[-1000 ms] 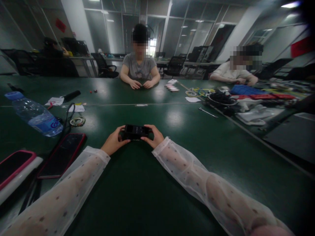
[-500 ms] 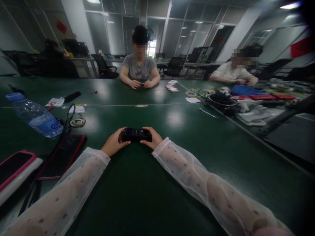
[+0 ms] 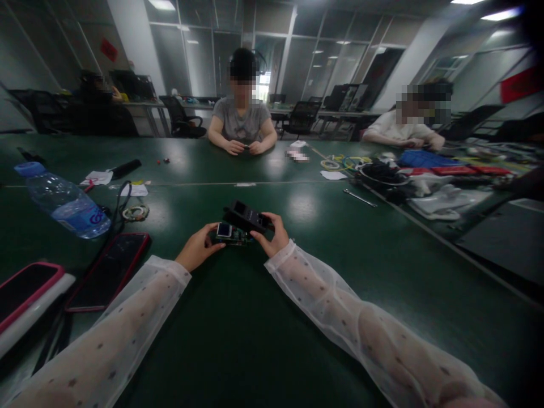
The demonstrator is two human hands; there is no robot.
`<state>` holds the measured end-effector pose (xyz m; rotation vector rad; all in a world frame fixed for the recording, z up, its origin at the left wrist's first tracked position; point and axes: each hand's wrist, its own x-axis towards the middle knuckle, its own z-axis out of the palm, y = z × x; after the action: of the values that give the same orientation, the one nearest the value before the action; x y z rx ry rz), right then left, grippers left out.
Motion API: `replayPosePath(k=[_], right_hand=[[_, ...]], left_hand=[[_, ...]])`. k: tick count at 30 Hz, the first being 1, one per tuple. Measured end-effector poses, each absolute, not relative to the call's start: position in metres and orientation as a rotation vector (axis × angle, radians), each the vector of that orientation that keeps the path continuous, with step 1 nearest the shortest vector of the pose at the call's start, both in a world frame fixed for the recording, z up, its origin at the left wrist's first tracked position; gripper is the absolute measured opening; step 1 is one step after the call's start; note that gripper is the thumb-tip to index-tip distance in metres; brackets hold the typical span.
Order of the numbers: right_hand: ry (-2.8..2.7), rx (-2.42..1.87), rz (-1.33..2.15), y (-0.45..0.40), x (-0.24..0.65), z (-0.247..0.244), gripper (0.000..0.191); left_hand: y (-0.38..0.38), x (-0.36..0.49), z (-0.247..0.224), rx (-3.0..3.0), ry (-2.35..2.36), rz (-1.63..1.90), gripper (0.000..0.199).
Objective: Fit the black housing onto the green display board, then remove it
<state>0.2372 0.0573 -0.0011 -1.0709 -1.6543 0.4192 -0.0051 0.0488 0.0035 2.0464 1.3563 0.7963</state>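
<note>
My left hand point(image 3: 200, 247) grips the left end of a green circuit board point(image 3: 238, 237) with a small square screen, close above the table. In my right hand point(image 3: 274, 235) is a black plastic housing cover point(image 3: 247, 215) with window cut-outs, pinched at its right end between thumb and fingers. The cover is tilted and raised over the right part of the board, hiding some of it. Whether the two still touch I cannot tell.
On the left are a water bottle point(image 3: 63, 201) and two phones, one a red-edged phone point(image 3: 110, 272). A wrench point(image 3: 359, 198) and heaped cables point(image 3: 382, 173) lie to the right. Across the green table point(image 3: 272, 317) sits a person in grey point(image 3: 242, 122); another person point(image 3: 403, 127) sits far right.
My right hand has lifted the black cover up off the circuit board, tilting it. The board now shows beneath. My left hand has stayed in about the same place.
</note>
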Motion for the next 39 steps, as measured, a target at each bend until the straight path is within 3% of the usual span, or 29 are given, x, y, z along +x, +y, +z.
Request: replayPosePath(k=[14, 20, 23, 31, 39], right_hand=[[-1.550, -1.455, 0.238, 0.080, 0.250, -0.027, 0.047], [-1.665, -1.525, 0.065, 0.077, 0.249, -0.022, 0.065], [-1.654, -1.536, 0.138, 0.079, 0.250, -0.024, 0.056], [-1.434, -1.232, 0.326, 0.074, 0.248, -0.018, 0.051], [-1.683, -1.008, 0.367, 0.057, 0.237, -0.002, 0.053]], left_hand=[[0.047, -0.004, 0.008, 2.009, 1.357, 0.763, 0.054], [0.046, -0.005, 0.009, 1.998, 1.360, 0.746, 0.054], [0.046, -0.005, 0.010, 2.008, 1.360, 0.752, 0.054], [0.046, -0.005, 0.009, 1.996, 1.335, 0.758, 0.053], [0.048, -0.004, 0.007, 2.012, 1.377, 0.781, 0.054]])
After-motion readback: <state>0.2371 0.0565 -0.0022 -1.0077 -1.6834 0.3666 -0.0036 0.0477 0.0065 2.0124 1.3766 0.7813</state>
